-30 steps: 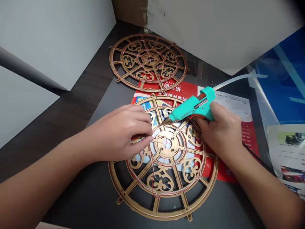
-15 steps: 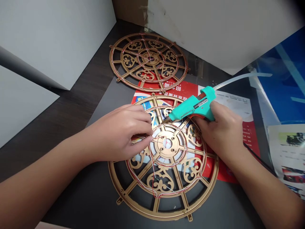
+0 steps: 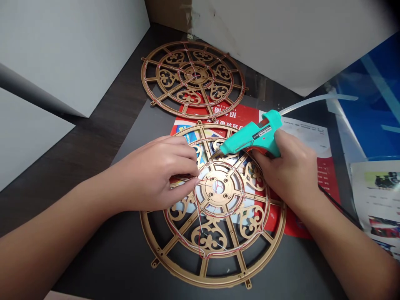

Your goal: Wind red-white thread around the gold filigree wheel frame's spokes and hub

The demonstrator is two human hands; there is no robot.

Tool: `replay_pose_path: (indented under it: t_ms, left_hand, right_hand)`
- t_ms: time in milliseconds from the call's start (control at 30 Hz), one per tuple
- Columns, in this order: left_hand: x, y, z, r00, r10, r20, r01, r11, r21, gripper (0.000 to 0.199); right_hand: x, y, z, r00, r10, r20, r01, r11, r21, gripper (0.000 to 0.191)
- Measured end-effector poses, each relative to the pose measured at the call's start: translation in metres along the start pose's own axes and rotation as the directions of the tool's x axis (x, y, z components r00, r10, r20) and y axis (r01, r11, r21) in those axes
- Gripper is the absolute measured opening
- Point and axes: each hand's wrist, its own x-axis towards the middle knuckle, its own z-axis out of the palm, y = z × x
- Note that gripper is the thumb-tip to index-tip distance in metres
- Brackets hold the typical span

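My left hand (image 3: pixel 159 173) rests over a gold openwork wheel (image 3: pixel 187 276), its fingertips pinched on a thin wire (image 3: pixel 187 179) beside the wheel's hub. My right hand (image 3: pixel 289 175) grips a turquoise hot glue gun (image 3: pixel 256 137) by its handle. The gun's nozzle points down-left at the inner ring, close to my left fingers. Thin red and white wires (image 3: pixel 200 221) run across the wheel's spokes and rings. My hands hide part of the wheel's upper half. A translucent glue stick (image 3: pixel 315 99) sticks out of the gun's rear.
A second gold wheel (image 3: pixel 195 75) wound with wire lies at the far side. Below the near wheel are a red flyer (image 3: pixel 237 114) and a grey mat (image 3: pixel 125 258). White boards (image 3: pixel 62 50) stand left; a printed sheet (image 3: pixel 378 208) and black cable (image 3: pixel 339 208) lie right.
The view has drifted slightly, so the wheels sit a little further left and higher. The glue gun's nozzle has shifted slightly up-left. My grip with each hand looks unchanged.
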Motion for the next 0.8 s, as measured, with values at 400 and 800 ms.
replay_pose_path:
  t_ms: [400,800]
  left_hand:
    - [0.0,0.0,-0.001,1.0,-0.025,0.01,0.025,1.0,0.007,0.026]
    - [-0.006,-0.005,0.005,0.999,-0.027,-0.02,0.026,0.999,-0.019,0.021]
  right_hand:
    - [0.009,-0.005,-0.004,0.994,0.109,-0.018,-0.107,0.991,0.077,0.055]
    - [0.031,0.043,-0.02,0.927,0.373,0.041,-0.374,0.912,0.166,0.02]
